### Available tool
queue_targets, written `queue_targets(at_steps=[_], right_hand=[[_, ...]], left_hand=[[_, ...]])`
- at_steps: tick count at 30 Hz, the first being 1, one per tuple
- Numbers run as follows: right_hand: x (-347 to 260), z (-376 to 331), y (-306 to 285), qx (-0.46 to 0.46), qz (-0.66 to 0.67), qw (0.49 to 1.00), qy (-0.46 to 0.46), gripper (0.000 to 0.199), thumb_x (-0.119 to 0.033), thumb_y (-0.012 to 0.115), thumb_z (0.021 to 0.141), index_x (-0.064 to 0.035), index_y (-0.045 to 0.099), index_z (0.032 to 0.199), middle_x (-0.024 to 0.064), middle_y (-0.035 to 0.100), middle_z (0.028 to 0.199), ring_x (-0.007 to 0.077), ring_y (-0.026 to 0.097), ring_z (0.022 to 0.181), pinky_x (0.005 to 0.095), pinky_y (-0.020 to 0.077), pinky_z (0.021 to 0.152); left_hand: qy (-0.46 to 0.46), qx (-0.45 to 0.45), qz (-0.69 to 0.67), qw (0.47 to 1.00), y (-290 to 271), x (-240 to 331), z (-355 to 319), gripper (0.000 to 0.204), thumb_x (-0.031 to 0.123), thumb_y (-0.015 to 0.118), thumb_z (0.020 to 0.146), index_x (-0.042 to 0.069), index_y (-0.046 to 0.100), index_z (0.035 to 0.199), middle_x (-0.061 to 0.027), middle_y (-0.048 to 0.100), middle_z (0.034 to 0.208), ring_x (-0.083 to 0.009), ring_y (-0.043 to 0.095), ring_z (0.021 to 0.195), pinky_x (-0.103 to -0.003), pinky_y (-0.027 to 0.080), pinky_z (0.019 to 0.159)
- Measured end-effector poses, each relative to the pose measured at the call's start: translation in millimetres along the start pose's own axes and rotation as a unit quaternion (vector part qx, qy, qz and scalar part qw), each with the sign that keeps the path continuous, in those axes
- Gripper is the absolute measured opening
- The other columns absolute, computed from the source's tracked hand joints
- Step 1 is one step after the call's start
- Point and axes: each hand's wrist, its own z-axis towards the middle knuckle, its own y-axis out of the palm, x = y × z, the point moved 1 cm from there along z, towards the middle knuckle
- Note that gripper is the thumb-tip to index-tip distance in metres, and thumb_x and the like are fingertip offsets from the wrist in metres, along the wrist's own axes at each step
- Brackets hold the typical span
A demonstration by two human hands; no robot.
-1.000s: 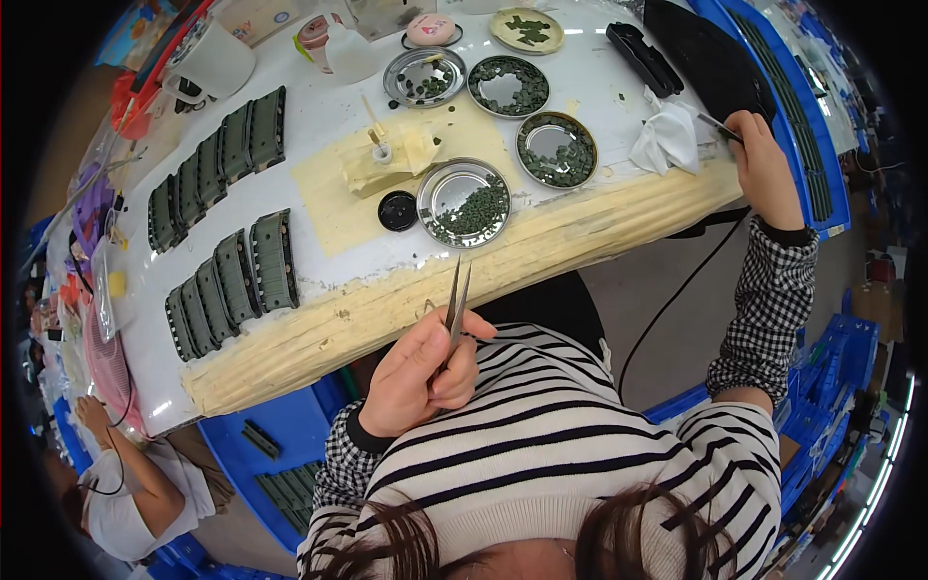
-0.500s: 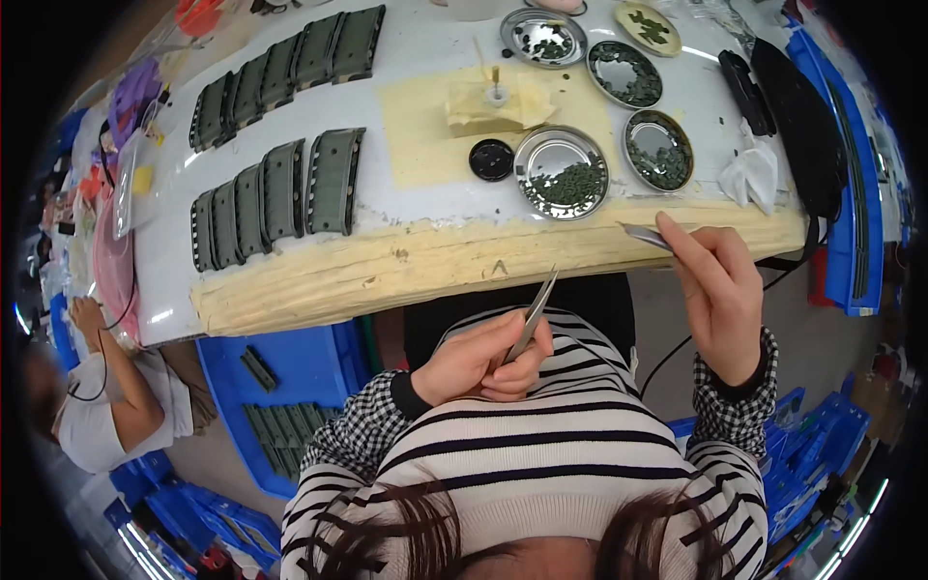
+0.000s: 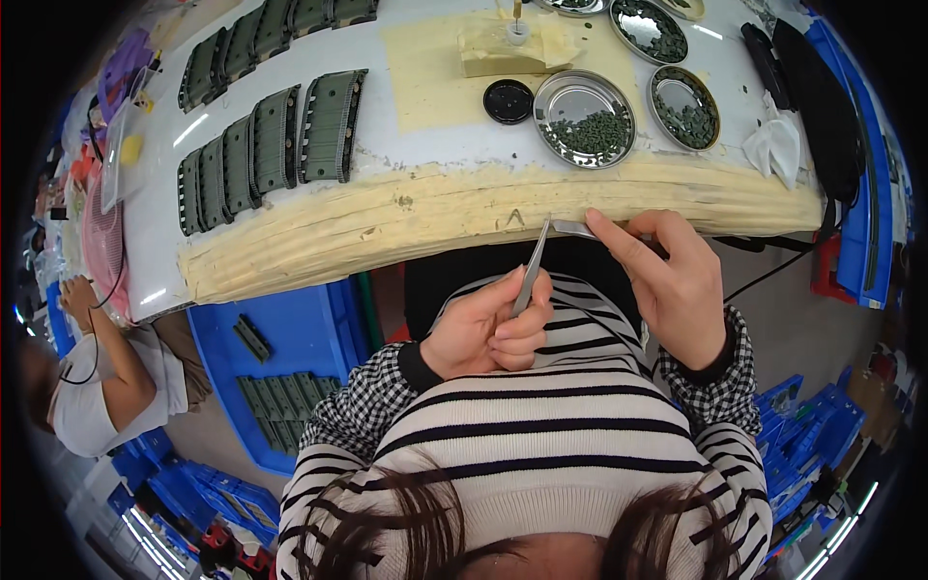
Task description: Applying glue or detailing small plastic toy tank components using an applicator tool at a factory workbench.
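My left hand (image 3: 483,333), closed in front of the striped sweater, grips a pair of slim metal tweezers (image 3: 532,269) with the tips pointing up toward the table edge. Just to its right, my right hand (image 3: 675,280) pinches a flat silver metal tool (image 3: 573,229) that looks like a second pair of tweezers; the fingers partly cover it. The two tool tips nearly meet by the taped table edge (image 3: 406,217). Whether a small piece sits between them is too small to tell. Beyond lies a round metal dish (image 3: 570,92) of small dark green pieces.
Two rows of curved green plates (image 3: 329,126) lie on the left of the table. A black round lid (image 3: 507,101), another dish (image 3: 662,87) and a white crumpled tissue (image 3: 773,150) are farther back. A blue bin (image 3: 217,338) stands below. Another person's hand (image 3: 77,298) is at far left.
My right hand has moved left and slightly down, bringing its metal tool beside the left tweezers' tips. The view has tilted, so the table items appear higher.
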Motion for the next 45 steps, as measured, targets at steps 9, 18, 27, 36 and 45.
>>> queue_targets(at_steps=[9,18,27,36,45], right_hand=[[-4.3,-2.2,5.6,0.024,-0.046,0.999,0.015,0.056,0.002,0.063,0.071,-0.0188,0.065,0.122,0.0043,0.049,0.076,0.0201,0.054,0.067,0.0325,0.0466,0.058],[-5.4,-7.6,5.2,0.006,-0.037,0.999,-0.011,0.058,0.002,0.063,0.069,-0.0189,0.066,0.122,0.0038,0.049,0.076,0.0198,0.054,0.067,0.0320,0.0466,0.058],[-1.1,-5.5,5.1,0.025,0.008,0.999,0.047,0.056,0.001,0.066,0.071,-0.0193,0.065,0.123,0.0046,0.049,0.075,0.0206,0.053,0.065,0.0322,0.0467,0.059],[-3.6,-7.2,0.5,0.017,-0.031,0.999,0.012,0.056,0.001,0.064,0.069,-0.0183,0.066,0.122,0.0037,0.047,0.074,0.0193,0.052,0.064,0.0312,0.0456,0.057],[-1.2,-0.5,5.8,0.025,-0.045,0.999,0.000,0.059,0.001,0.063,0.067,-0.0179,0.065,0.123,0.0036,0.047,0.074,0.0193,0.053,0.065,0.0319,0.0464,0.057]], left_hand=[[0.012,0.031,0.027,0.999,5.5,-1.2,-1.3,0.037,0.039,0.024,0.106,0.010,0.045,0.100,0.0046,0.030,0.062,-0.0050,0.021,0.051,-0.019,0.020,0.045],[0.010,0.029,0.022,0.999,5.1,-1.3,-1.1,0.038,0.039,0.023,0.106,0.010,0.045,0.099,0.0049,0.030,0.062,-0.0050,0.021,0.050,-0.019,0.020,0.045],[0.018,0.028,0.031,0.999,6.7,-1.2,-1.1,0.034,0.036,0.024,0.106,0.010,0.045,0.103,0.0037,0.033,0.063,-0.0050,0.021,0.050,-0.019,0.021,0.044],[0.062,0.076,0.190,0.977,16.2,-2.0,0.1,0.025,0.023,0.035,0.105,0.011,0.038,0.128,0.0010,0.035,0.072,-0.0059,0.025,0.058,-0.019,0.023,0.050],[0.052,0.092,0.226,0.968,18.9,-0.3,-0.5,0.031,0.025,0.036,0.105,0.011,0.035,0.133,0.0026,0.031,0.070,-0.0063,0.026,0.060,-0.019,0.023,0.052]])
